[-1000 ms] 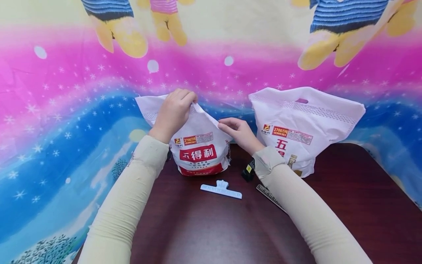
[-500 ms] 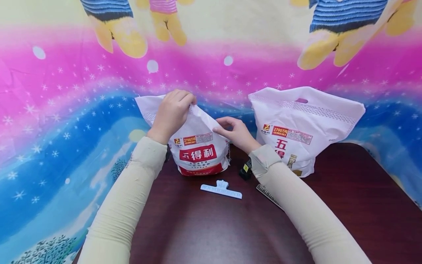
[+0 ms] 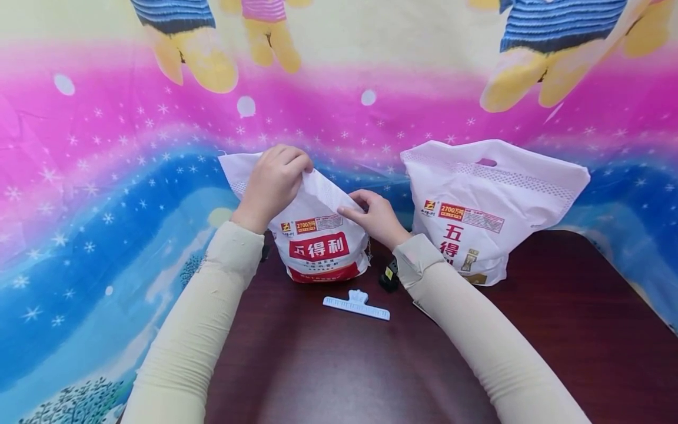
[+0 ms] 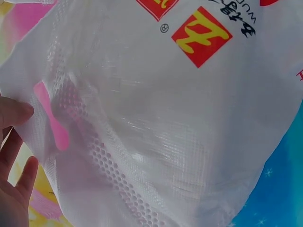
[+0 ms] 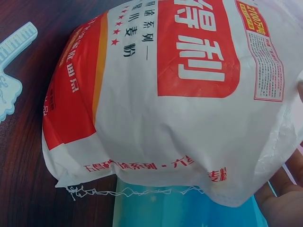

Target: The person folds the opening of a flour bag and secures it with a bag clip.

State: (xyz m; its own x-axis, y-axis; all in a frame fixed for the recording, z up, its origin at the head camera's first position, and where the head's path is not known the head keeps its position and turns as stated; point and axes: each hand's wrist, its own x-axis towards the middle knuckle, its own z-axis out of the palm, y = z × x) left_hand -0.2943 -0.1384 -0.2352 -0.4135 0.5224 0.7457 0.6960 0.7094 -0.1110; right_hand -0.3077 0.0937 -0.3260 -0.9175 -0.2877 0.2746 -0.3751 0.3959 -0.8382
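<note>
A white flour bag (image 3: 318, 247) with red printing stands upright on the table in the head view. My left hand (image 3: 278, 179) grips its top edge; the left wrist view shows the thumb on the white band beside the handle slot (image 4: 52, 118). At the right end of that edge, my right hand (image 3: 376, 215) pinches the slanting fabric, thumb in front and fingers behind. Little of this hand (image 5: 284, 201) shows in the right wrist view. In front of the bag lies a light blue sealing clip (image 3: 357, 305), which neither hand touches.
A second white flour bag (image 3: 487, 206) with a handle slot stands upright to the right. Beside my right wrist sits a small black object with a yellow label (image 3: 389, 277). The dark wooden table (image 3: 328, 365) meets a printed cloth backdrop (image 3: 339, 70).
My right hand has slid a little left and down with the bag's right top edge, folding it over toward the front. The left hand stays nearly in place on the top.
</note>
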